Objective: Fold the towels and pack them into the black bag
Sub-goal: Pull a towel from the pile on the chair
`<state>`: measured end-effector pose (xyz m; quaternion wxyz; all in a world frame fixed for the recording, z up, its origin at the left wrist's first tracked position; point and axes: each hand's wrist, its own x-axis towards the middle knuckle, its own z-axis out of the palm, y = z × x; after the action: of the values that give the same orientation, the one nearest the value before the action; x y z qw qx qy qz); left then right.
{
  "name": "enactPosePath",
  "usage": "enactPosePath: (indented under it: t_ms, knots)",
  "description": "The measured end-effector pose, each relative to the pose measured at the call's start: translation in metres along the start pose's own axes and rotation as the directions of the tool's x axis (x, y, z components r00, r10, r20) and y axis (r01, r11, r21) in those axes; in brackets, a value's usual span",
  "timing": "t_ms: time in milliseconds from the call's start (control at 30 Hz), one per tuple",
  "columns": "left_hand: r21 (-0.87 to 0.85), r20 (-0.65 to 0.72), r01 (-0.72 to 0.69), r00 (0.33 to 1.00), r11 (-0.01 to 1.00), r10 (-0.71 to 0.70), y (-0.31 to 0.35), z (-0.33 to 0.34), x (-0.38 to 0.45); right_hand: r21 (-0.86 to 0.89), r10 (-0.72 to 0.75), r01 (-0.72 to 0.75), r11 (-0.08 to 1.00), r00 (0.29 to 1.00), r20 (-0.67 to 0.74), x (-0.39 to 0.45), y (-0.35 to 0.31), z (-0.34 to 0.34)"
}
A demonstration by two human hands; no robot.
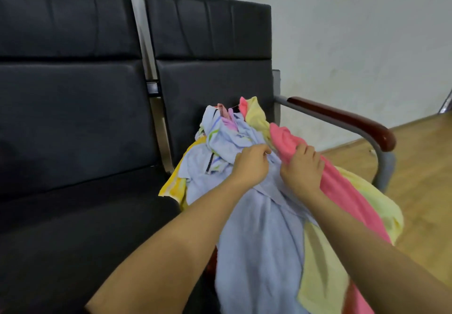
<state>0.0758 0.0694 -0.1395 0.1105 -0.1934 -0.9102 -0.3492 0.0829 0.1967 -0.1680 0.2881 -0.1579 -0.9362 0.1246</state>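
Note:
A heap of towels lies on the right-hand black seat. A pale blue towel [259, 235] drapes from the heap toward me, with a pink towel [342, 191] and a pale yellow towel [325, 264] beside it on the right. My left hand [252, 164] pinches a bunched fold of the blue towel near the top of the heap. My right hand [303, 167] grips cloth where the pink towel meets the blue one. More striped and yellow cloth [171, 186] shows at the heap's left edge. No black bag is in view.
Two black padded seats [73, 130] stand side by side against a white wall. A grey metal armrest with a dark red wooden top [347, 120] borders the right seat. Wooden floor [425, 167] lies to the right.

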Motion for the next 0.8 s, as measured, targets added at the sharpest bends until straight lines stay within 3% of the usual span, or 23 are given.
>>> enactPosePath:
  t_ms: [67,133,267,400,500,700,800]
  knots:
    - [0.079,0.040,-0.030,0.999,0.996,0.027,0.004,0.012,0.012,-0.105,0.008,0.001,0.994,0.996,0.092,0.006,0.011,0.002]
    - [0.137,0.086,-0.040,0.996,0.990,0.029,0.005,0.020,0.021,-0.093,-0.033,0.045,0.995,0.992,0.123,0.011,0.017,0.001]
    - [0.154,0.122,-0.043,0.992,0.987,0.024,-0.001,0.022,0.025,0.205,-0.170,0.192,0.960,0.978,-0.121,0.009,0.004,-0.005]
    - [-0.110,0.062,-0.050,0.996,0.993,0.057,-0.014,0.004,0.023,0.502,-0.174,0.292,0.814,0.947,-0.270,0.010,-0.028,-0.018]
    - [-0.315,-0.044,-0.107,0.994,0.943,0.098,-0.015,-0.020,0.017,0.575,-0.245,0.398,0.715,0.913,-0.327,0.010,-0.054,-0.025]
    - [-0.155,-0.117,-0.103,0.989,0.983,0.085,-0.017,-0.073,-0.006,0.686,-0.318,0.458,0.565,0.888,-0.332,-0.005,-0.080,-0.035]
    - [-0.091,-0.165,-0.059,0.985,0.994,0.043,-0.025,-0.091,-0.024,0.630,-0.410,0.440,0.640,0.889,-0.203,-0.019,-0.073,-0.037]
